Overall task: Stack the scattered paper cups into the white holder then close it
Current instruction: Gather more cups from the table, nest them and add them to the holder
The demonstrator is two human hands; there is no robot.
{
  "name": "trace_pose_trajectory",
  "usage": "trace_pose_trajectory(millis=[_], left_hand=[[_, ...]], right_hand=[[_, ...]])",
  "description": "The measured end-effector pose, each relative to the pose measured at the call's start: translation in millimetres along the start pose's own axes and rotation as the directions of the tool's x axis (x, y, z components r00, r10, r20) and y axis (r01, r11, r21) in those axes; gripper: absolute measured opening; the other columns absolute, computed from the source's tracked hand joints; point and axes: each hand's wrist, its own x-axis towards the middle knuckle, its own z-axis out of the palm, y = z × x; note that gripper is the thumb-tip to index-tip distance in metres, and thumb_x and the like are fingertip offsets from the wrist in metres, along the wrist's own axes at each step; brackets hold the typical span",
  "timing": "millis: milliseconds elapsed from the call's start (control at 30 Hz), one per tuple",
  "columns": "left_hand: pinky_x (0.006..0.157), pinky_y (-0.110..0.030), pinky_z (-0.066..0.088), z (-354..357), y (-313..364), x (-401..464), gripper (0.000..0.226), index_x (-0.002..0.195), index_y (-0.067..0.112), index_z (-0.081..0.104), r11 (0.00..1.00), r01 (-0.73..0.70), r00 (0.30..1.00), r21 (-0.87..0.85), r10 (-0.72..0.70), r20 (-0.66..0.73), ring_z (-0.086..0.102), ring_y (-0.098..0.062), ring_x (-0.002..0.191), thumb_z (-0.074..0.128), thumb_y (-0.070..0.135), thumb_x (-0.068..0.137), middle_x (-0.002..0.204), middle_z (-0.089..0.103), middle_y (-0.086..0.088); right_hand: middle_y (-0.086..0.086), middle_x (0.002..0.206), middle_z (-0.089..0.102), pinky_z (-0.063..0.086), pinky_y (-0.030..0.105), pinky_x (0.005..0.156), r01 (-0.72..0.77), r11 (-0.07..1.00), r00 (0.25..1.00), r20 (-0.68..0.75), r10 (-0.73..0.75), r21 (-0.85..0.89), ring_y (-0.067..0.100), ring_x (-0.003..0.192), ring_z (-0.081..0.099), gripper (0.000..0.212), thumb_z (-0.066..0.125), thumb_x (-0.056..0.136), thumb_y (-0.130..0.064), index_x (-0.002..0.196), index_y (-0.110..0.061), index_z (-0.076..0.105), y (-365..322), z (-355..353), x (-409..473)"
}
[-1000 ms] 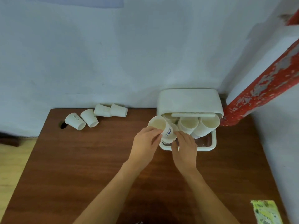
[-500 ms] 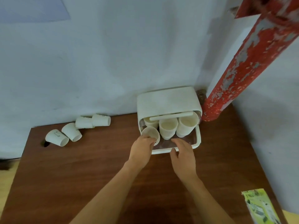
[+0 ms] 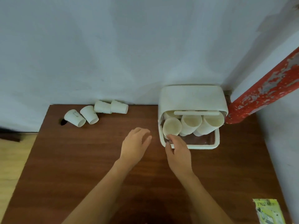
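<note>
We steady the white holder (image 3: pixel 192 101) at two o'clock, right hand (image 3: pixel 178 151) touching its front rim, empty left hand (image 3: pixel 135 145) relaxed; next, fetch four loose cups (image 3: pixel 95 113) at ten o'clock.

I see a dark brown wooden table (image 3: pixel 80 167) pushed up against the wall. At its back left, four paper cups (image 3: pixel 95 113) lie on their sides in a loose row, two of them touching end to end. At the back right stands the white holder (image 3: pixel 192 101), its clear front flap lying open on the wood. A yellow-green printed packet (image 3: pixel 267 210) lies at the near right corner.
</note>
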Motion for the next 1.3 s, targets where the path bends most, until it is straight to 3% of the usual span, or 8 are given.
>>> trace_pose_trajectory(millis=[100, 167, 367, 700, 867, 1000, 1133, 1300], left_hand=[[0.085, -0.024, 0.05, -26.2, -50.1, -13.8, 0.029, 0.119, 0.028, 0.061, 0.996, 0.08, 0.997, 0.025, -0.08, -0.025, 0.055, -0.001, 0.099, 0.053, 0.042, 0.095, 0.115, 0.061, 0.014], [0.085, -0.025, 0.05, -45.0, -83.7, -19.1, 0.03, 0.12, 0.027, 0.061, 0.989, 0.143, 0.99, 0.02, -0.143, -0.023, 0.055, -0.002, 0.099, 0.053, 0.042, 0.095, 0.115, 0.061, 0.013], [0.084, -0.027, 0.05, -97.8, -185.0, -16.5, 0.035, 0.125, 0.026, 0.058, 0.947, 0.322, 0.946, 0.021, -0.321, -0.047, 0.056, -0.005, 0.097, 0.054, 0.043, 0.095, 0.117, 0.06, 0.01], [0.089, -0.04, 0.049, -142.8, -313.7, 42.1, 0.045, 0.134, 0.02, 0.052, 0.891, 0.454, 0.888, -0.013, -0.454, -0.065, 0.048, -0.022, 0.12, 0.061, 0.036, 0.092, 0.135, 0.051, -0.002], [0.091, -0.047, 0.045, -133.6, -344.5, 75.9, 0.063, 0.143, 0.02, 0.035, 0.845, 0.532, 0.844, -0.055, -0.534, -0.045, 0.033, -0.032, 0.129, 0.065, 0.031, 0.088, 0.146, 0.032, -0.007], [0.099, -0.048, 0.041, -115.3, -353.1, 89.4, 0.068, 0.147, 0.025, 0.027, 0.833, 0.539, 0.84, -0.123, -0.542, 0.012, 0.029, -0.031, 0.133, 0.064, 0.027, 0.09, 0.146, 0.034, -0.006], [0.097, -0.044, 0.043, -106.9, -350.5, 89.2, 0.061, 0.142, 0.028, 0.034, 0.85, 0.503, 0.861, -0.154, -0.508, 0.007, 0.034, -0.028, 0.13, 0.065, 0.019, 0.09, 0.142, 0.04, -0.004], [0.092, -0.036, 0.045, -99.6, -337.0, 80.4, 0.047, 0.135, 0.028, 0.043, 0.871, 0.445, 0.895, -0.206, -0.428, 0.125, 0.047, -0.021, 0.119, 0.06, 0.02, 0.093, 0.131, 0.053, 0.0]], right_hand=[[-0.011, 0.132, 0.056, 0.047, 0.032, 0.099, 0.066, 0.995, 0.99, 0.133, -0.055, -0.075, 0.008, 0.12, 0.052, 0.04, 0.042, 0.102, -0.046, 0.135, -0.027, 0.051, -23.6, 33.4, 7.0], [-0.009, 0.134, 0.054, 0.048, 0.034, 0.098, 0.094, 0.988, 0.979, 0.191, -0.07, -0.119, 0.009, 0.119, 0.053, 0.042, 0.04, 0.102, -0.049, 0.137, -0.027, 0.049, -37.1, 56.3, 13.4], [-0.009, 0.137, 0.052, 0.048, 0.034, 0.099, 0.123, 0.966, 0.953, 0.297, -0.053, -0.225, 0.01, 0.121, 0.052, 0.04, 0.045, 0.101, -0.043, 0.138, -0.027, 0.049, -87.0, 122.6, 43.3], [0.0, 0.143, 0.048, 0.04, 0.043, 0.106, 0.155, 0.905, 0.952, 0.304, -0.03, -0.397, 0.023, 0.129, 0.042, 0.042, 0.05, 0.099, -0.032, 0.139, -0.023, 0.048, -158.9, 201.2, 147.5], [0.005, 0.156, 0.031, 0.032, 0.048, 0.113, 0.154, 0.887, 0.936, 0.352, 0.01, -0.435, 0.03, 0.14, 0.031, 0.059, 0.056, 0.095, -0.026, 0.15, -0.023, 0.035, -157.2, 229.2, 196.7], [0.005, 0.157, 0.03, 0.031, 0.05, 0.113, 0.2, 0.854, 0.92, 0.392, 0.005, -0.48, 0.032, 0.139, 0.032, 0.068, 0.059, 0.091, -0.022, 0.152, -0.023, 0.029, -146.3, 244.3, 208.7], [0.004, 0.149, 0.039, 0.037, 0.053, 0.105, 0.156, 0.837, 0.942, 0.334, 0.034, -0.525, 0.034, 0.131, 0.039, 0.066, 0.06, 0.089, -0.019, 0.148, -0.027, 0.032, -142.9, 249.8, 202.3], [0.008, 0.139, 0.041, 0.043, 0.048, 0.097, 0.109, 0.854, 0.911, 0.395, 0.12, -0.509, 0.032, 0.118, 0.046, 0.07, 0.063, 0.087, -0.026, 0.148, -0.028, 0.029, -141.8, 249.3, 182.8]])
